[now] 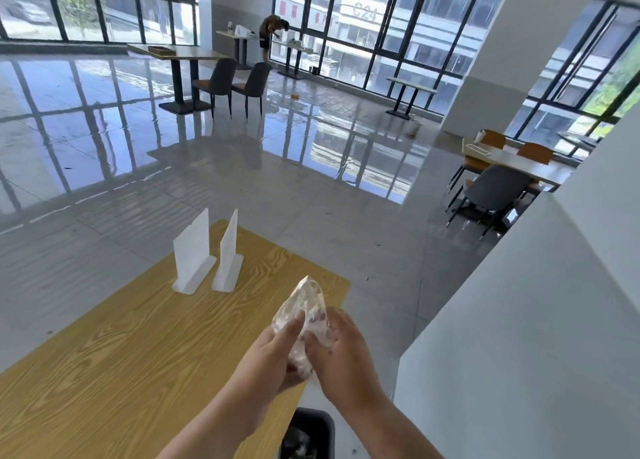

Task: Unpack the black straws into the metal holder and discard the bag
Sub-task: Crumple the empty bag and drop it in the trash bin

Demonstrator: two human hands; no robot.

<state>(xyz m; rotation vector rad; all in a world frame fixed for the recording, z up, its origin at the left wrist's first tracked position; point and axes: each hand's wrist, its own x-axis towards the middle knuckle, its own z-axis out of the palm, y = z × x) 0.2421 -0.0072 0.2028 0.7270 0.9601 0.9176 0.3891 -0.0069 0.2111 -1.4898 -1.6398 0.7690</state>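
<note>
A crumpled clear plastic bag (306, 311) is pinched between both my hands above the right edge of the wooden table (114, 354). My left hand (270, 358) grips its left side with the thumb pressed on it. My right hand (341, 358) closes on its right side. The bag looks empty; no black straws show inside it. The metal holder and the straws are out of view. A dark bin (308, 434) stands on the floor directly below my hands, with crumpled clear plastic inside.
Two white upright sign stands (194, 254) (228, 254) sit at the table's far end. A white wall (519, 337) rises close on the right. Other tables and chairs (495, 191) stand across the glossy floor, and a person bends over a table far back (272, 32).
</note>
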